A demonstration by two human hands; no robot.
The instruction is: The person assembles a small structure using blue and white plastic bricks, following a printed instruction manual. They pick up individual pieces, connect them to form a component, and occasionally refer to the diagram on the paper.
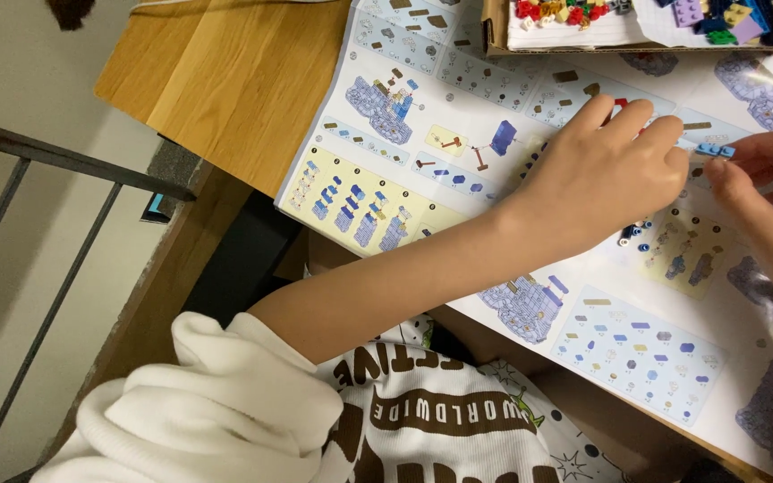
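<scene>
Left hand (615, 174) and right hand (758, 174) met over the instruction sheet (458, 116) on the desk (216, 80); both grips pinched one small blue brick (716, 150). Loose bricks (634, 232) lay just below the left hand; a cardboard box (494, 31) of pieces sat above.

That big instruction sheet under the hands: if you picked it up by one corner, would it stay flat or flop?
The instruction sheet looks like thin paper, so it would probably droop. It overhangs the wooden table edge, so a push might slide it. The left hand resting on it likely pins it.

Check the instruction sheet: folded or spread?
Spread. The sheet lies flat across the table, its panels showing; both hands rest on it.
</scene>
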